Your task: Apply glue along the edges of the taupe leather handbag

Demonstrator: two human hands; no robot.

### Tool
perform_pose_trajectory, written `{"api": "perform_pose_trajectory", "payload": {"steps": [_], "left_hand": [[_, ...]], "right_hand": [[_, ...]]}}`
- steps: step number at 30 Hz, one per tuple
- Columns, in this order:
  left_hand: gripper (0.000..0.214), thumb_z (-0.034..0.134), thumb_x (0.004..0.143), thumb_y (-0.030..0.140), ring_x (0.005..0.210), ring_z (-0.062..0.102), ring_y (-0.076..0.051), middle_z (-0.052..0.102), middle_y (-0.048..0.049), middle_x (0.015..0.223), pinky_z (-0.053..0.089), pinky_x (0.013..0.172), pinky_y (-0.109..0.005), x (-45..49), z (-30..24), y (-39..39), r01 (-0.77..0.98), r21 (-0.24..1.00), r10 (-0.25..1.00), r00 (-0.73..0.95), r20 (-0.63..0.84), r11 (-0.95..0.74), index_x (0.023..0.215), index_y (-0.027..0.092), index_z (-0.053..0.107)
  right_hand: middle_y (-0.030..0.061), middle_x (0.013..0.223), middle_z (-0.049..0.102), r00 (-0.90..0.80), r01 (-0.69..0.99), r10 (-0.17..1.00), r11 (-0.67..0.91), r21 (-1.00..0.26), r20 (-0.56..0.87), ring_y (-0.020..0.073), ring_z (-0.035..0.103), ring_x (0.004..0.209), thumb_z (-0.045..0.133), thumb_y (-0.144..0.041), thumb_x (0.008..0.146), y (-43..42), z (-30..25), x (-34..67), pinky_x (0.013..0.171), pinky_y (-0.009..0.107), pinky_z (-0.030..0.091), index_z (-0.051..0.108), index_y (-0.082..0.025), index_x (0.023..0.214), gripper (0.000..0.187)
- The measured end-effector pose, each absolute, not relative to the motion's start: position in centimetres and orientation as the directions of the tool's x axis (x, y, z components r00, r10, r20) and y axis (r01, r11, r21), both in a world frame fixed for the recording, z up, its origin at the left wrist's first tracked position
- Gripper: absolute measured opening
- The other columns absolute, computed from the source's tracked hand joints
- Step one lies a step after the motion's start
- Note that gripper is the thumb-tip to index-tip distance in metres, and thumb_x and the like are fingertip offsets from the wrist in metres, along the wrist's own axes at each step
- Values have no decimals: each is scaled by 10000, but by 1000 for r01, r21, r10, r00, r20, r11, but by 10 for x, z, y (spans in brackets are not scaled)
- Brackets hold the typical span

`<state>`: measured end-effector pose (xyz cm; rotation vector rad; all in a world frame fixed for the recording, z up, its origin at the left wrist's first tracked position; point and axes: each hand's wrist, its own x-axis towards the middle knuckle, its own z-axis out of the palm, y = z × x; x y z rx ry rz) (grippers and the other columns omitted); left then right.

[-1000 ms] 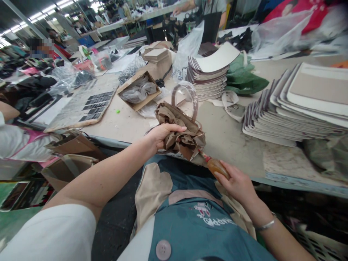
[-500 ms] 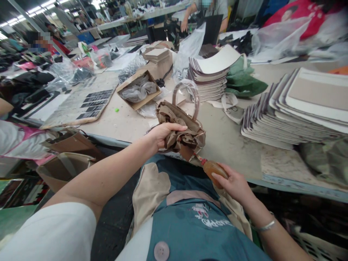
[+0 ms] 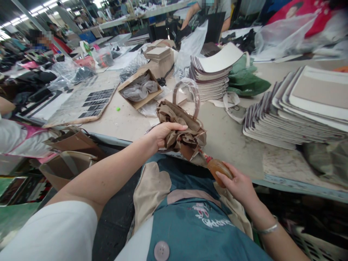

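My left hand (image 3: 165,134) is closed on a brown handbag (image 3: 194,125), its thumb lying over the crumpled brown lining that bulges from the opening. The bag rests at the table's front edge, and its looped handle (image 3: 196,96), wrapped in clear plastic, stands up on the far side. In my right hand (image 3: 239,183) is an amber squeeze bottle of glue (image 3: 219,173) with a red-marked nozzle. The nozzle tip points at the lower right corner of the bag, beside a flap; whether it touches is hard to tell.
Right of the bag are stacks of cream panels (image 3: 274,116) and curved panels (image 3: 213,78). Behind it sits an open cardboard box (image 3: 140,88) holding plastic-wrapped pieces. A board (image 3: 78,101) with black strips lies to the left. Brown bags (image 3: 67,166) stand below the table edge. Other people work farther back.
My right hand has drawn the glue bottle slightly right and downward, away from the bag's corner. My left hand and the bag stay nearly where they were.
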<state>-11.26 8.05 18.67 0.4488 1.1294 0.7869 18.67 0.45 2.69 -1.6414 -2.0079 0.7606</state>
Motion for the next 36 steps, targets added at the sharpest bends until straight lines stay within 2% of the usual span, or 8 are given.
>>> {"api": "perform_pose_trajectory", "payload": {"steps": [7,13,18,21,27,31,36], "left_hand": [[48,612,760,89,409,579,-101,682,-75,614,446,367,-155,-114,184,81,-325,685,755,190,-628,652,734,66,646],[64,600,771,94,431,590,-102,697,-84,644,460,389,-157,-115,181,83,-321,692,760,206,-616,647,747,66,651],[106,571,787,76,407,579,-97,682,-82,609,459,384,-151,-115,183,81,-329,688,760,206,-616,647,717,49,646],[90,582,782,74,402,575,-100,679,-83,606,460,378,-154,-116,182,81,-325,693,763,199,-615,643,729,48,649],[56,616,758,81,422,589,-107,686,-82,627,484,393,-165,-120,177,81,-321,713,779,175,-603,624,723,59,654],[50,621,751,80,441,603,-116,688,-85,626,488,398,-168,-118,178,82,-332,708,779,181,-601,623,721,57,655],[92,590,774,81,382,560,-100,663,-72,570,458,369,-164,-111,184,86,-323,702,769,180,-613,635,697,62,636]], "right_hand": [[88,1129,664,-277,660,957,120,-742,-92,255,638,988,556,-500,808,-1,23,180,904,401,498,597,-180,1198,506],[90,1124,664,-113,693,993,63,-719,-22,282,634,998,572,-534,784,4,21,187,927,450,481,596,-188,1207,547],[77,1147,657,-305,601,952,175,-780,-22,245,637,999,583,-498,811,-5,24,181,910,393,504,584,-193,1213,504],[82,1131,665,-368,644,929,238,-727,-22,243,648,963,567,-467,833,-11,25,172,875,392,521,576,-189,1221,477],[110,1134,651,-359,757,929,346,-554,90,250,640,961,532,-444,875,-13,24,168,860,390,519,547,-172,1255,468],[107,1128,647,-390,747,910,402,-530,142,235,639,948,527,-439,888,-17,24,168,841,359,522,531,-167,1268,468],[99,1051,658,-419,768,898,431,-474,138,223,645,882,517,-418,896,-17,28,165,756,329,530,534,-162,1269,453]]}}
